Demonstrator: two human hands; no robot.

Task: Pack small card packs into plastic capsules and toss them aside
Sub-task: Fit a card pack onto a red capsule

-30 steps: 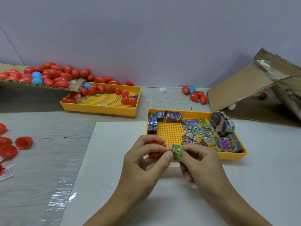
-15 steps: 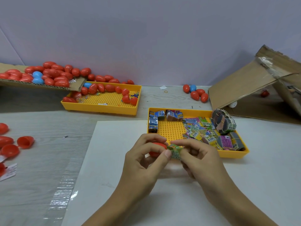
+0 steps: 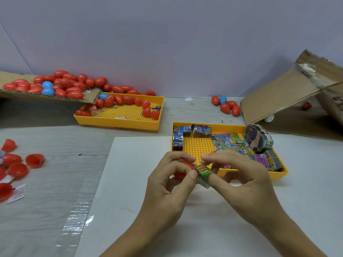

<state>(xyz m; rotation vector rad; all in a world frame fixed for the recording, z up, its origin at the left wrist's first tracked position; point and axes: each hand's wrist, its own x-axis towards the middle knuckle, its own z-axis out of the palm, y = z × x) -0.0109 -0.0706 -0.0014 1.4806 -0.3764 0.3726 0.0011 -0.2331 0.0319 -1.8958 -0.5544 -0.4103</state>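
Now the pack [image 3: 203, 175], flatter half a second ago, stands tilted at the capsule [image 3: 182, 170] mouth, pinched by the right hand [image 3: 239, 180]; the left hand [image 3: 169, 182] grips the capsule. Insertion looks near.

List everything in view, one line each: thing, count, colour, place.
card pack: one, green, pinched between both hands.
capsule half: one, red, in the left hand.
near tray: one, yellow, holds many mixed-colour card packs, ahead of the hands.
far tray: one, yellow, back left, holds several capsules.
cardboard sheet: one, brown, far left, heaped with red capsules, two blue.
loose capsules: five, four red, one blue, back centre.
open halves: several, red, left edge.
cardboard box: one, brown, back right.
left hand: holds capsule half.
right hand: pinches card pack.
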